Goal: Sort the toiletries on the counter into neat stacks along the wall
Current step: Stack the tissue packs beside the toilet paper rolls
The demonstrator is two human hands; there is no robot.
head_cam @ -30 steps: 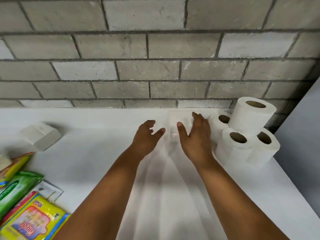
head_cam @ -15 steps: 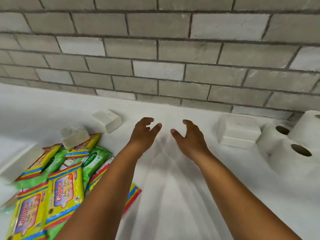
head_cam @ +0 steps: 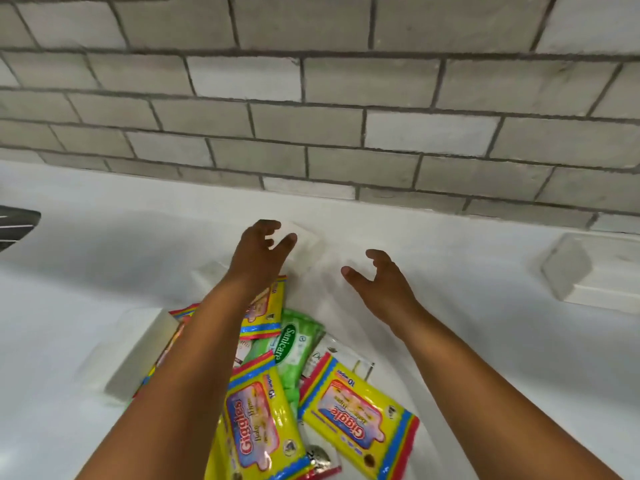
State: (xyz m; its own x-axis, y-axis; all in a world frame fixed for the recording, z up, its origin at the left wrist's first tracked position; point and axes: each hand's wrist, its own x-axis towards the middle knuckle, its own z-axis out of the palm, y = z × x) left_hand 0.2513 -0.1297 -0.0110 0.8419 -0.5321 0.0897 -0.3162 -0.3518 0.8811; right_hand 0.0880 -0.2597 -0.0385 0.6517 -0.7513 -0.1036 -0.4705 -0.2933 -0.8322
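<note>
Head: left hand (head_cam: 258, 252) (fingers spread) over white packet (head_cam: 304, 239).

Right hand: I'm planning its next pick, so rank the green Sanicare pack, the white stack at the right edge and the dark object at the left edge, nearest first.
From the right hand:
1. Green Sanicare pack, just below-left of it.
2. White stack, far right, by the wall.
3. Dark object, far left edge.

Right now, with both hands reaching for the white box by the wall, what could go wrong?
1. The left forearm passes over the loose pile of Giggles wipes packs; it may drag some of them along.
2. The small white box hardly stands out against the white counter, so the left hand or right hand might misjudge it and knock it.
</note>
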